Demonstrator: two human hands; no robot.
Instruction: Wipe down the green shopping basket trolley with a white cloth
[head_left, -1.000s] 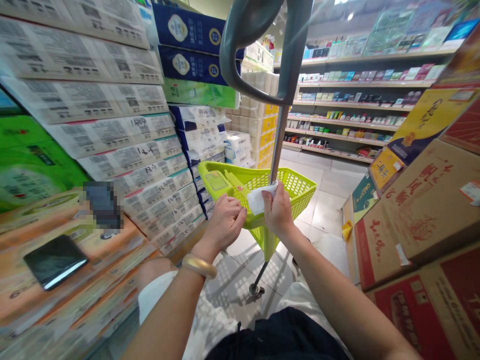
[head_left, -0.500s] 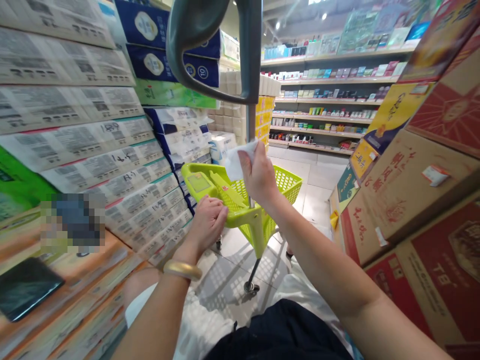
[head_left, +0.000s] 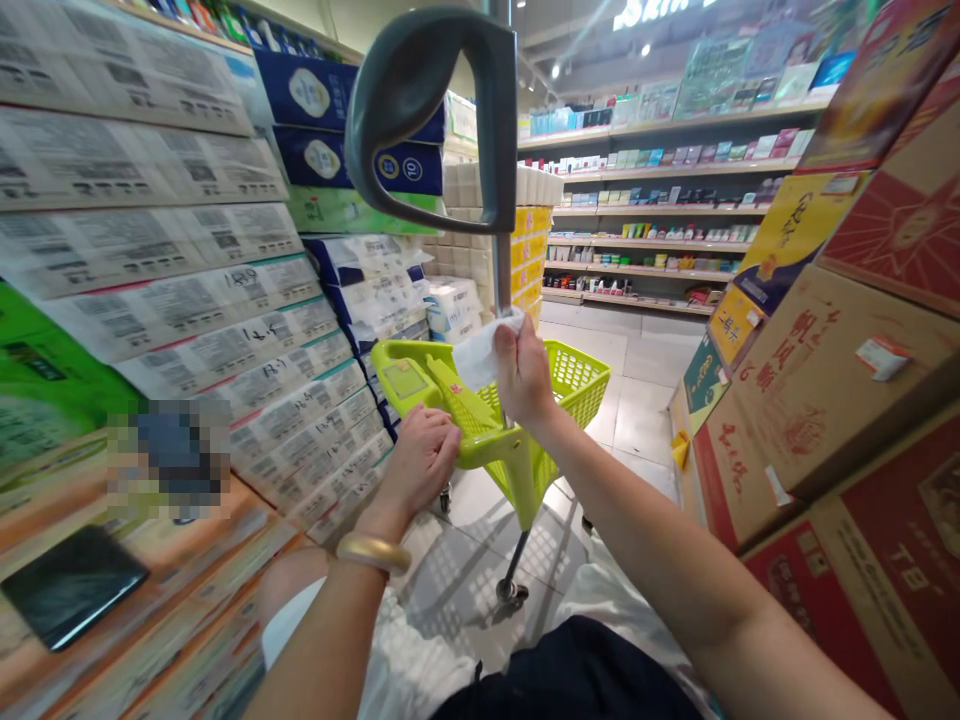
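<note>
My right hand (head_left: 523, 375) pinches a crumpled white tissue (head_left: 480, 354) just above a lime-green shopping basket (head_left: 574, 375), beside its metal pole (head_left: 501, 275). A grey curved handle (head_left: 424, 115) tops that pole. My left hand (head_left: 420, 460) is curled at the near left of the basket, its fingers closed with nothing visible in them. Whether it touches the basket I cannot tell. A gold bangle (head_left: 373, 552) circles my left wrist. The basket stands on a wheeled base, partly hidden by my hands.
Stacked toilet-paper packs (head_left: 172, 250) form a wall on the left, with a black phone (head_left: 73, 587) lying on lower packs. Cardboard cartons (head_left: 832, 430) stack up on the right. Product shelves (head_left: 645, 210) line the back of the tiled aisle (head_left: 637, 420).
My left hand has moved away from the tissue, leaving my right hand alone on it. The right hand has shifted left and up since the oldest frame, and the view has swung slightly.
</note>
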